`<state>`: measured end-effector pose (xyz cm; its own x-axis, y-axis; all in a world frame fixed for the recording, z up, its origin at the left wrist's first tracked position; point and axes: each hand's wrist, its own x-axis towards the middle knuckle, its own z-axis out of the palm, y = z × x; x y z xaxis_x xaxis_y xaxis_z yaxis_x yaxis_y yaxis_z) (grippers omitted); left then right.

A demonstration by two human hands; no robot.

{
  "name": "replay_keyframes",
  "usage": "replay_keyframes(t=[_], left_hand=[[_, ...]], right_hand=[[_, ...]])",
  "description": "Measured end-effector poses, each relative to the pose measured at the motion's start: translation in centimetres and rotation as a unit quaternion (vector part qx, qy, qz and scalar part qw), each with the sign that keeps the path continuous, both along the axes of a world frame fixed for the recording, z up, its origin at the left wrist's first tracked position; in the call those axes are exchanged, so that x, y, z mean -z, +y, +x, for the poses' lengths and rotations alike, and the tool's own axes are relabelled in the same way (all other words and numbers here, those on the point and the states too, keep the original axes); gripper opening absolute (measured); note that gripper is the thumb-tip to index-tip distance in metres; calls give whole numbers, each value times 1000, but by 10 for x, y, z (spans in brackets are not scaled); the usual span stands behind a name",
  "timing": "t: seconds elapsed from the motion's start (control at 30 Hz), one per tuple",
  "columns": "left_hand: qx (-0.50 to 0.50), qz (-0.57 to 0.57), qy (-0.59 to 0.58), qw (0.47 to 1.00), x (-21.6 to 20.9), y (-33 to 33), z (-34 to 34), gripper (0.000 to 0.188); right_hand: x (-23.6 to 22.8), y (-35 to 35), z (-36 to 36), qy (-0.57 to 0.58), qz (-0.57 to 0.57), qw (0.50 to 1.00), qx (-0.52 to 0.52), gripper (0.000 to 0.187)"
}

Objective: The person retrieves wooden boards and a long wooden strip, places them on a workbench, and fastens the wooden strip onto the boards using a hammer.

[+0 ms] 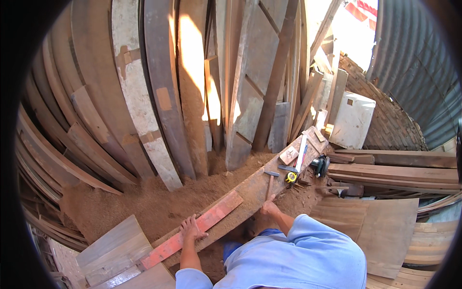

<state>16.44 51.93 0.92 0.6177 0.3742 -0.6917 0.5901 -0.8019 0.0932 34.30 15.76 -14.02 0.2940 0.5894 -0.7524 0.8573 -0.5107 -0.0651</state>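
A red-painted board [219, 210] lies slantwise along a long wooden plank bench [257, 193]. My left hand [191, 229] rests on the red board, fingers spread toward its far edge and thumb apart. My right hand [270, 207] is closed around the lower handle of a hammer [270, 185], whose metal head points away from me over the bench. Just beyond the hammer head are a yellow tape measure [291, 177] and a try square [301, 154]. A small wood block [288, 155] sits beside the square.
Tall planks [161, 96] lean upright along the far side, above heaped sawdust [110, 207]. A dark power tool [320, 165] sits by the bench's far end. Stacked boards [394, 173] and a wide panel [380, 226] are at right; another panel [115, 250] is at lower left.
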Motion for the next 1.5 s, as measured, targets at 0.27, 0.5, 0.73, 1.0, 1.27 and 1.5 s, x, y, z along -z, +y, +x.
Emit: replay_keyframes(t=[0.27, 0.5, 0.73, 1.0, 1.27, 1.5], left_hand=[[9, 7, 8, 1000, -2, -3, 5, 125], [26, 3, 4, 1000, 0, -12, 16, 125], [-22, 19, -2, 1000, -11, 12, -21, 122], [62, -56, -158, 984, -9, -10, 44, 105], [-73, 6, -96, 993, 7, -11, -31, 110], [-82, 21, -127, 988, 17, -16, -13, 103]], right_hand=[[-10, -5, -1, -25, 2, 1000, -3, 29], [-16, -21, 0, -50, 3, 999, 0, 34], [-30, 24, 2, -104, 56, 989, -91, 38], [81, -127, 65, -129, 251, 958, 61, 44], [38, -31, 34, -58, -134, 982, -117, 40], [11, -19, 51, -61, -123, 990, -21, 39]])
